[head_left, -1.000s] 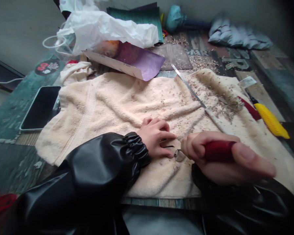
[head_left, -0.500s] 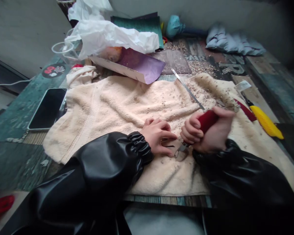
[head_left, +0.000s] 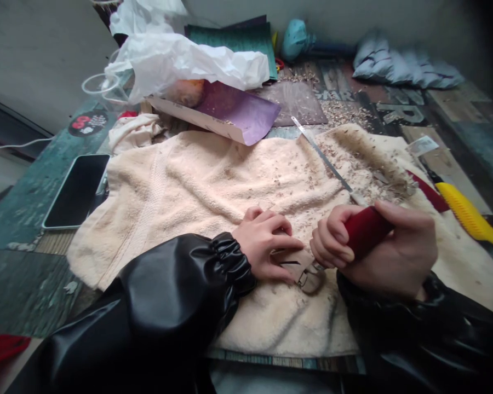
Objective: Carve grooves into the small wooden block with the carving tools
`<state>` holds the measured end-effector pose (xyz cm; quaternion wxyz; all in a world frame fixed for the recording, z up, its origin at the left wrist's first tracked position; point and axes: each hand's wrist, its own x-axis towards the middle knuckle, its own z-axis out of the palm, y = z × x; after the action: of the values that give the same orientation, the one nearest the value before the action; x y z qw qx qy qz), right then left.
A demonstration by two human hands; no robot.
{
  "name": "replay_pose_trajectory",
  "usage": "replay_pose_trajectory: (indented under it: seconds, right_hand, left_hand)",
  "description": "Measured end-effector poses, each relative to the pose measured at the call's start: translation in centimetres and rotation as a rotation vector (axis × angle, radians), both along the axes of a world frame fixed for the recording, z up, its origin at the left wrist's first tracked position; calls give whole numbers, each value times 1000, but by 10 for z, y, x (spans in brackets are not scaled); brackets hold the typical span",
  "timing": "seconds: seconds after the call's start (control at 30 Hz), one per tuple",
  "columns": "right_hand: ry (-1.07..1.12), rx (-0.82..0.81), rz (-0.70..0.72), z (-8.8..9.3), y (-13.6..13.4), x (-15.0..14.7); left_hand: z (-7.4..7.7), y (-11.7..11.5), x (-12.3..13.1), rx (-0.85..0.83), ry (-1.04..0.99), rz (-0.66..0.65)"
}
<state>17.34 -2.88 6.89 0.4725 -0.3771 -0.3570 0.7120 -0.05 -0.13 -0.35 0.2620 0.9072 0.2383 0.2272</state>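
Wood piece (head_left: 291, 258) is flat, tan, with a dark slit.

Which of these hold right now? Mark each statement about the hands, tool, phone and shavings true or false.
The right hand grips a red-handled tool. True.
The left hand rests on the phone. False: it holds a small wood piece on the towel; the phone lies beside the towel.
Shavings lie scattered on the towel. True.
The yellow tool is in the left hand. False: it lies untouched at the far right.
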Motion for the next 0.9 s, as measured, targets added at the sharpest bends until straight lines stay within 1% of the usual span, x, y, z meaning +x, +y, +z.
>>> replay_pose_trajectory:
  seconds: [0.1, 0.2, 0.27, 0.33, 0.47, 0.57, 0.67, 0.73, 0.8, 0.9]
  right_hand:
    - [26, -4, 20, 7, 5, 1]
    - [60, 11, 12, 14, 13, 3]
    - [82, 13, 5, 17, 18, 5]
    - [97, 14, 21, 19, 21, 7]
    - [93, 36, 78, 24, 22, 8]
    - [46, 46, 131, 32, 19, 9]
    - [67, 32, 225, 37, 20, 12]
    - [164, 29, 306, 37, 23, 15]
    - [297, 33, 362, 34, 26, 18]
    - [465, 90, 411, 27, 28, 20]
  left_hand:
    - [1, -2, -1, 142, -14, 18]
    - [1, -3, 0, 382, -118, 98]
    - [1, -1, 1, 512, -181, 164]
    - [2, 1, 1, 583, -193, 198]
    - [6, 1, 0, 651, -195, 188]
    - [10, -3, 0, 632, -187, 161]
    - [11, -9, -1, 585, -164, 80]
    - [11, -11, -2, 534, -173, -17]
    - [10, -12, -3, 431, -197, -102]
    - [10, -13, -3, 288, -238, -149]
